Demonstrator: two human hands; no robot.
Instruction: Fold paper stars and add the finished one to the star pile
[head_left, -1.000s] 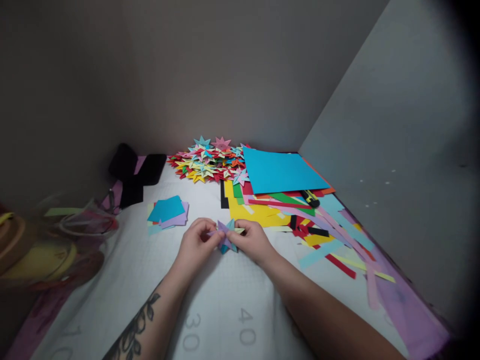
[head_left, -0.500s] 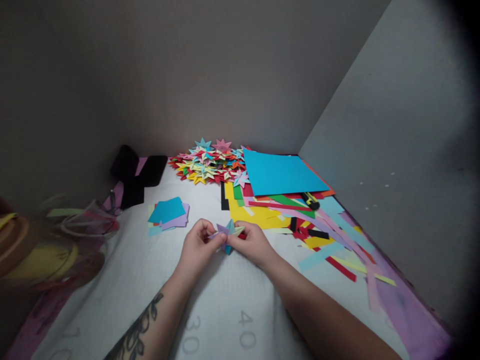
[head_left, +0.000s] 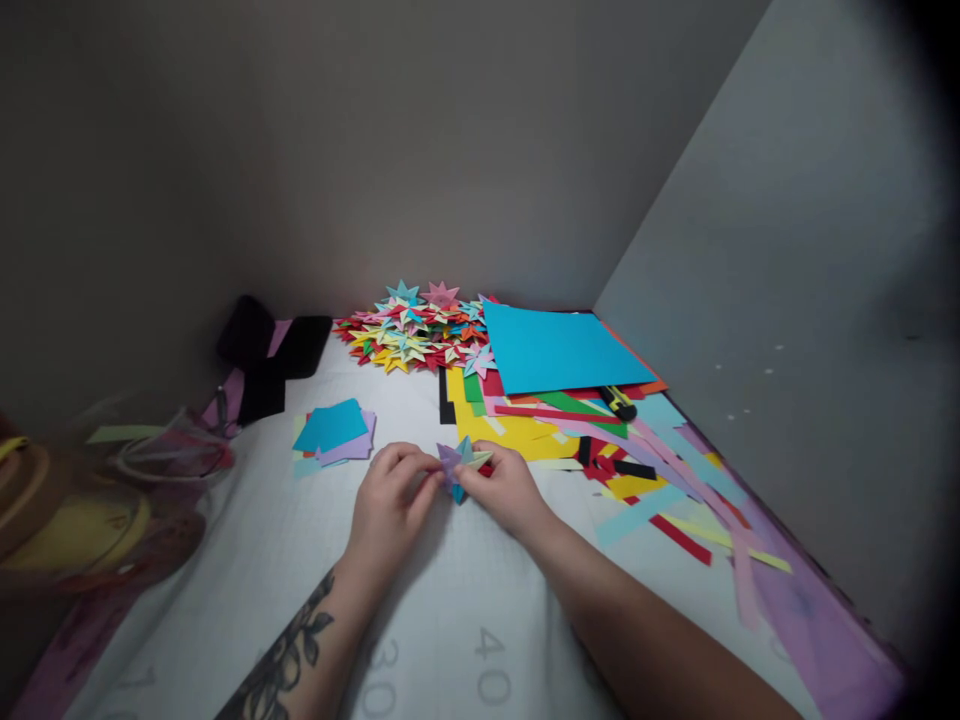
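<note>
A small folded paper star (head_left: 458, 462) in purple, blue and pale green is pinched between both my hands just above the white cutting mat (head_left: 420, 600). My left hand (head_left: 390, 505) grips its left side with curled fingers. My right hand (head_left: 504, 487) holds its right side with thumb and fingers closed on it. A small stack of cut paper squares (head_left: 333, 434), blue on top, lies to the left of my hands.
A heap of finished coloured paper stars (head_left: 415, 331) lies at the back. Sheets of coloured paper (head_left: 559, 350), a utility knife (head_left: 619, 402) and loose paper strips (head_left: 675, 480) spread on the right. A black pouch (head_left: 264, 347) and clear bags (head_left: 112, 480) are at the left. Grey walls close in behind and right.
Both hands stay on the star, working it with small finger shifts. The view has drifted slightly.
</note>
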